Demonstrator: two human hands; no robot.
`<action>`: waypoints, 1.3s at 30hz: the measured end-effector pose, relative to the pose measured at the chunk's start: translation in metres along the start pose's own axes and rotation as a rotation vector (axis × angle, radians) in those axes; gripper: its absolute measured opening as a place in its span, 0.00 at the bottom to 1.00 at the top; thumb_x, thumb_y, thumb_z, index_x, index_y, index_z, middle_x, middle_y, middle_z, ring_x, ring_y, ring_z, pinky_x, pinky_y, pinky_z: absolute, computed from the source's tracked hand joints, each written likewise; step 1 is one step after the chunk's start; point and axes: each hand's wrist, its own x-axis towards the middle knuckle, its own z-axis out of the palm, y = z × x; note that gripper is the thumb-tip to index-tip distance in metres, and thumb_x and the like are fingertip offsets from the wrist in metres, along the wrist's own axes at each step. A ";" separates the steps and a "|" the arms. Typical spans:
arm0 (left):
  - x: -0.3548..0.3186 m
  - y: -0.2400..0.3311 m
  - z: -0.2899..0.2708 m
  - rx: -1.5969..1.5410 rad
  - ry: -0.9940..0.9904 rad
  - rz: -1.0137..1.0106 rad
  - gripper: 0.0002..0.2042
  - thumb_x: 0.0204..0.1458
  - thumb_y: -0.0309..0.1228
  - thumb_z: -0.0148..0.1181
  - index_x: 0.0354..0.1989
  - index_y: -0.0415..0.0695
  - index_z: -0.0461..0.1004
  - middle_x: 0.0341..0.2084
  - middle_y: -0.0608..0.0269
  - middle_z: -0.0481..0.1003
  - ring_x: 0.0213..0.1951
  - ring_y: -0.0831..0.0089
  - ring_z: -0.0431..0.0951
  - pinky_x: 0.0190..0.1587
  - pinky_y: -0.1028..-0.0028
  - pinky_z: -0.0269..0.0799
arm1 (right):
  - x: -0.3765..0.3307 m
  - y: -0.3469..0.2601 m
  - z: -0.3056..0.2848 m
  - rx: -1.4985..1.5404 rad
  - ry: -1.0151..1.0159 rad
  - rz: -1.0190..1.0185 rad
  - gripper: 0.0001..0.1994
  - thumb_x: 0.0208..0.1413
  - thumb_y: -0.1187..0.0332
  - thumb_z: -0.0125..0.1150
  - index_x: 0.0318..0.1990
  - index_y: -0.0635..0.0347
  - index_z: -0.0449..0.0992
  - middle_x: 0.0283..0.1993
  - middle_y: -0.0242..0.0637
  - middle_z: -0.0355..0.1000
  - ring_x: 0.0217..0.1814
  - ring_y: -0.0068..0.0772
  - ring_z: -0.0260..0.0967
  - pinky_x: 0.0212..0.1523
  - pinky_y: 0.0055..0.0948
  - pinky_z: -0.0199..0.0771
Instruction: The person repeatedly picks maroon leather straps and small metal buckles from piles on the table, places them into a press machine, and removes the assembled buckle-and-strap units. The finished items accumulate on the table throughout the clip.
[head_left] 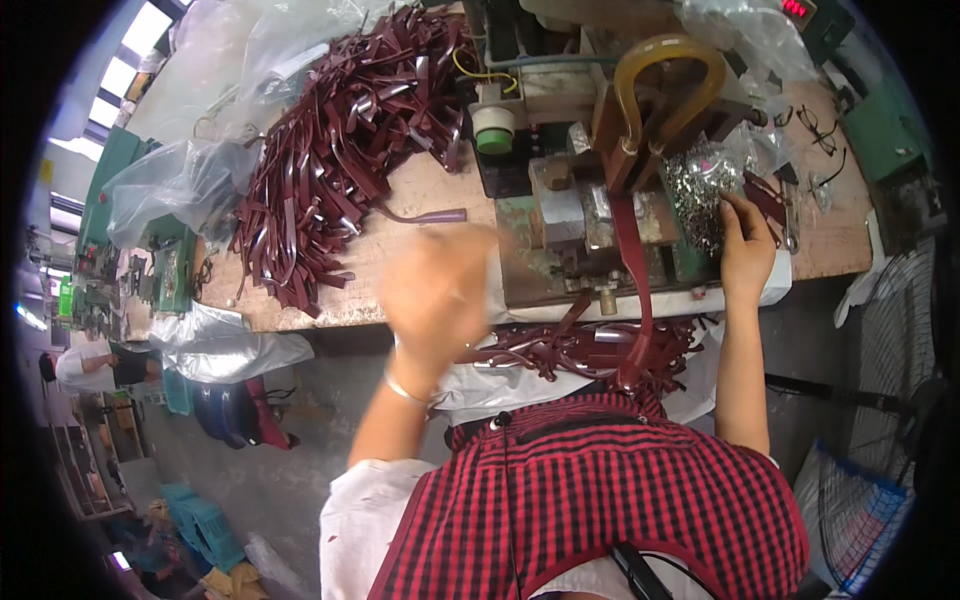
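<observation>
My left hand (440, 290) is smeared by motion above the table's front edge, left of the machine; its fingers cannot be made out. Close behind it, a single maroon strip (425, 215), shaped like an eyeglass temple, lies on the table. My right hand (747, 250) is at the pile of tiny metal parts (695, 215) right of the machine, its fingertips drawn together; whatever they pinch is too small to tell. Another maroon strip (630, 245) sits under the head of the bench machine (565, 215) and hangs down toward my lap.
A big heap of maroon strips (340, 150) covers the table's left part. More strips (590, 350) lie on my lap below the edge. A green button (493, 140) stands on the machine. Glasses (820, 130) lie far right. A fan cage (890, 400) stands at right.
</observation>
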 end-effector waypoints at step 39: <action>0.060 0.010 -0.010 -0.833 0.267 -0.129 0.11 0.66 0.25 0.57 0.48 0.29 0.79 0.37 0.52 0.81 0.29 0.72 0.81 0.32 0.78 0.74 | -0.023 -0.161 0.047 0.718 -0.323 0.175 0.23 0.56 0.75 0.66 0.59 0.71 0.70 0.37 0.35 0.82 0.42 0.19 0.75 0.49 0.20 0.71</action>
